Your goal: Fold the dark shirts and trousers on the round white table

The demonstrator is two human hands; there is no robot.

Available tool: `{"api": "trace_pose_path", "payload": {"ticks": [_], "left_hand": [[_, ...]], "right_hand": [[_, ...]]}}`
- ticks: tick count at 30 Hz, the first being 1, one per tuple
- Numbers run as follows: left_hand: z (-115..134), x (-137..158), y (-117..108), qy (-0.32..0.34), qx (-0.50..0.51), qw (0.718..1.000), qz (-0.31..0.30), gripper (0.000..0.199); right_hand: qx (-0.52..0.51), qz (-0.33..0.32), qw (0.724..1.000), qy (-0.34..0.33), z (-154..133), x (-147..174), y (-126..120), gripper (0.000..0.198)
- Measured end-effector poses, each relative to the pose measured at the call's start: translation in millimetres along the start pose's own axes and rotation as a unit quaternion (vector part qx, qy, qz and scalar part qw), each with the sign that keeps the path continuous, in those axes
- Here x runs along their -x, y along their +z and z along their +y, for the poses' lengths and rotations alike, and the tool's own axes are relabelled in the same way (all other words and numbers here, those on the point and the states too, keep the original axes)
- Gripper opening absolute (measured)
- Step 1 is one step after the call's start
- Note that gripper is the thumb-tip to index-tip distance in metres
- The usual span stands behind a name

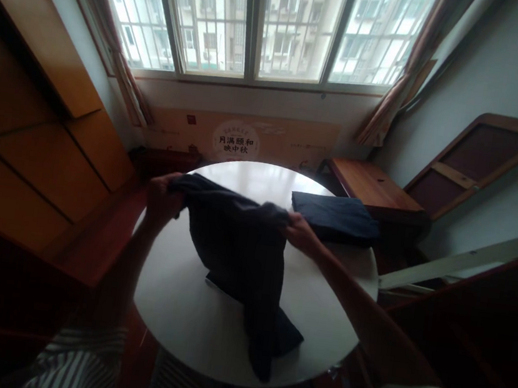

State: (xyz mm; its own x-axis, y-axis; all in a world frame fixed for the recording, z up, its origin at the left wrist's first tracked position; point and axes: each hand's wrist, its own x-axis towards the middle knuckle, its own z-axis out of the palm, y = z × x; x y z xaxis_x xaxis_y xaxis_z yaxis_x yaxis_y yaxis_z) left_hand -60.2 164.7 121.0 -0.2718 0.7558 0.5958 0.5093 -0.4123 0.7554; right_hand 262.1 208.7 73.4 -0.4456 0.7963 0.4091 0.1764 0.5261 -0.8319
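A pair of dark trousers (238, 242) is stretched between my two hands above a round white table (169, 309). At its upper left corner, my left hand (164, 198) is closed on the fabric. My right hand (304, 232) grips the upper right corner with its fingers pressed together. The cloth hangs down from the held edge, and its lower ends rest in loose folds on the tabletop toward me. Just beyond my right hand lies a folded dark navy garment (334, 218) on the table, apart from the trousers.
A wooden bench (373, 184) stands behind the table on the right, near a leaning wooden-framed panel (475, 164). Yellow-brown cabinets (41, 155) line the left side. Barred windows (261, 24) with curtains are ahead, above a printed cardboard panel (285, 137).
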Motion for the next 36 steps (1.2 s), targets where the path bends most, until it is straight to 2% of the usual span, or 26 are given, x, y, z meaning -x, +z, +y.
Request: {"api": "trace_pose_path", "payload": {"ticks": [1,3,6,8,10,12,13,14,16,17,19,21,22,23,24,26,27,28,30,32,34,36], "left_hand": [[12,-14,-13,0.045,-0.068,0.995,0.054,0.018],[34,-41,-36,0.15,-0.182,0.963,0.127,0.02],[53,-63,-61,0.255,-0.299,0.906,0.156,0.027],[51,-58,-71,0.274,-0.324,0.892,0.158,0.029],[38,-37,-75,0.264,-0.319,0.901,0.126,0.031],[19,-1,-76,0.222,-0.311,0.924,0.012,0.029],[11,22,-76,0.186,-0.306,0.93,-0.078,0.025],[4,45,-76,0.143,-0.3,0.924,-0.189,0.021],[-3,91,-76,0.026,-0.284,0.869,-0.404,0.019],[-3,110,-77,-0.02,-0.273,0.838,-0.472,0.021],[2,133,-78,-0.102,-0.234,0.784,-0.566,0.032],[6,133,-75,-0.143,-0.184,0.755,-0.613,0.041],[5,125,-72,-0.138,-0.168,0.756,-0.617,0.043],[2,113,-66,-0.114,-0.166,0.772,-0.603,0.045],[-4,98,-59,-0.076,-0.183,0.8,-0.566,0.048],[-23,66,-41,-0.003,-0.258,0.857,-0.446,0.049],[-35,51,-32,0.005,-0.303,0.871,-0.386,0.046],[-46,38,-23,-0.008,-0.352,0.873,-0.336,0.042],[-67,21,-11,-0.075,-0.449,0.842,-0.289,0.047],[-82,18,-2,-0.139,-0.507,0.79,-0.315,0.061],[-92,25,6,-0.149,-0.529,0.76,-0.347,0.058],[-98,36,17,-0.123,-0.538,0.758,-0.348,0.046]], "right_hand": [[0.033,0.054,0.997,-0.043,-14,-20,-10,0.028],[0.1,0.144,0.977,-0.124,-43,-65,-29,0.023],[0.173,0.224,0.941,-0.186,-82,-119,-47,0.026],[0.186,0.241,0.929,-0.21,-95,-129,-49,0.031],[0.183,0.242,0.928,-0.216,-92,-113,-45,0.039],[0.191,0.225,0.937,-0.187,-75,-75,-37,0.047],[0.205,0.208,0.944,-0.155,-63,-51,-33,0.047],[0.232,0.173,0.951,-0.111,-49,-24,-29,0.044],[0.264,0.073,0.962,-0.004,-24,28,-23,0.032],[0.274,0.01,0.96,0.051,-14,51,-21,0.026],[0.328,-0.091,0.931,0.133,-2,87,-18,0.016],[0.39,-0.151,0.891,0.176,-2,105,-17,0.013],[0.409,-0.167,0.878,0.185,-4,108,-18,0.012],[0.416,-0.178,0.872,0.189,-7,108,-19,0.011],[0.414,-0.184,0.871,0.192,-10,106,-20,0.01],[0.405,-0.186,0.874,0.193,-13,99,-22,0.02],[0.405,-0.183,0.876,0.189,-14,96,-23,0.029],[0.41,-0.18,0.876,0.179,-14,94,-23,0.038],[0.42,-0.187,0.878,0.135,-14,94,-21,0.043],[0.418,-0.229,0.874,0.09,-15,98,-15,0.035],[0.399,-0.303,0.862,0.071,-19,106,-6,0.024],[0.375,-0.375,0.845,0.066,-25,112,4,0.017]]}}
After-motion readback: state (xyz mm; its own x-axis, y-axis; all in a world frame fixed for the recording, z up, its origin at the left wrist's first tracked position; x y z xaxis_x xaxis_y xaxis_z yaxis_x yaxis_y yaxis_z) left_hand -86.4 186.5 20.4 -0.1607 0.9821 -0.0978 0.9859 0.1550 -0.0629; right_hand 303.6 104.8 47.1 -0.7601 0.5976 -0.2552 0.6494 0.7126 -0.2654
